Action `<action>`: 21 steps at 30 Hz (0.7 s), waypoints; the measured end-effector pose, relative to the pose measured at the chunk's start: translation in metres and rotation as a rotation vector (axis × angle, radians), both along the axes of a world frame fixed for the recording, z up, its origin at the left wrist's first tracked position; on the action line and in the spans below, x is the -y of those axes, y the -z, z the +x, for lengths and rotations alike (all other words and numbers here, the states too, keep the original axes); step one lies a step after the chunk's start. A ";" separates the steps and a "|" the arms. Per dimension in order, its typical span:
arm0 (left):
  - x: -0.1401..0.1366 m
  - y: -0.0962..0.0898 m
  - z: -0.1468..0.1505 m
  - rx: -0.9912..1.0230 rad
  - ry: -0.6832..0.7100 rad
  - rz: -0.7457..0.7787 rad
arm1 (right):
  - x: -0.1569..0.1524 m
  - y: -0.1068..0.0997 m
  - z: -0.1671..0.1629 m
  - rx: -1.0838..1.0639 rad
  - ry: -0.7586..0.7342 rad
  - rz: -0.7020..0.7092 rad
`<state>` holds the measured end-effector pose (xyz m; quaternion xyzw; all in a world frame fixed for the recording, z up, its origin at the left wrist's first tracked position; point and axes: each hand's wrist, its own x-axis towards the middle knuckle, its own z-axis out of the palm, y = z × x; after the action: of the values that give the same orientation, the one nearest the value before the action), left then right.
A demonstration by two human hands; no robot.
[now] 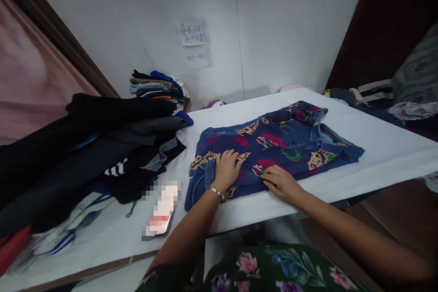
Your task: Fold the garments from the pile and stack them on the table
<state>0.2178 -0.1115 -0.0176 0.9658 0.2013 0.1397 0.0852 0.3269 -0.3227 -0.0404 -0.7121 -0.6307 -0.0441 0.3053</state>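
Observation:
A dark blue patterned shirt (270,139) with denim parts lies spread on the white-covered table (362,123). Red, green and tan shapes cover it, and its denim collar points to the right. My left hand (227,171), with a bracelet at the wrist, rests flat on the left part of the shirt, fingers stretched out. To its right, my right hand (278,183) has thumb and fingers pinched together on the cloth close to the shirt's near edge. The fabric under both palms is hidden.
A large heap of dark clothes (112,146) covers the table's left side. Behind it stands a stack of folded clothes (155,86). A phone with a blurred-out screen (160,212) lies near the front edge. More clothes (376,93) lie beyond the right side, and paper notes (195,34) hang on the wall.

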 end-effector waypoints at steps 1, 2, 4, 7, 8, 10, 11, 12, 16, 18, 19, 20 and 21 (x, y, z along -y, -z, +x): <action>0.003 0.001 -0.003 -0.018 0.030 0.027 | -0.003 -0.001 -0.001 0.003 -0.004 0.002; 0.005 0.003 -0.006 -0.052 0.052 0.044 | -0.006 -0.001 -0.003 0.006 -0.007 -0.022; 0.007 0.009 -0.010 -0.133 0.059 0.049 | -0.011 0.002 -0.004 0.002 -0.005 -0.138; 0.004 0.017 -0.012 -0.197 0.036 0.044 | -0.013 0.007 -0.002 -0.061 -0.021 -0.313; 0.003 0.018 -0.012 -0.201 0.032 0.049 | -0.012 0.007 0.000 -0.093 -0.041 -0.325; 0.002 0.019 -0.011 -0.205 0.023 0.059 | -0.009 0.005 0.013 -0.156 -0.058 -0.269; 0.002 0.019 -0.010 -0.209 0.019 0.062 | -0.007 0.003 0.023 -0.184 -0.040 -0.210; 0.002 0.018 -0.009 -0.213 0.013 0.065 | -0.005 0.001 0.037 -0.211 -0.003 -0.138; 0.004 0.015 -0.008 -0.240 -0.004 0.065 | -0.002 -0.012 0.118 -0.403 0.281 0.145; 0.004 0.014 -0.008 -0.254 -0.008 0.065 | -0.004 -0.019 0.164 -0.566 0.487 0.245; 0.004 0.015 -0.008 -0.261 -0.010 0.064 | -0.006 -0.022 0.186 -0.655 0.588 0.294; 0.003 0.015 -0.008 -0.264 -0.013 0.063 | -0.009 -0.026 0.206 -0.733 0.666 0.338; 0.003 0.016 -0.008 -0.265 -0.015 0.061 | -0.012 -0.029 0.224 -0.774 0.711 0.363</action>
<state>0.2096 -0.1143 -0.0336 0.9763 0.2138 0.0174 0.0274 0.5513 -0.3107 -0.0110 -0.7813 -0.1756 0.0128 0.5988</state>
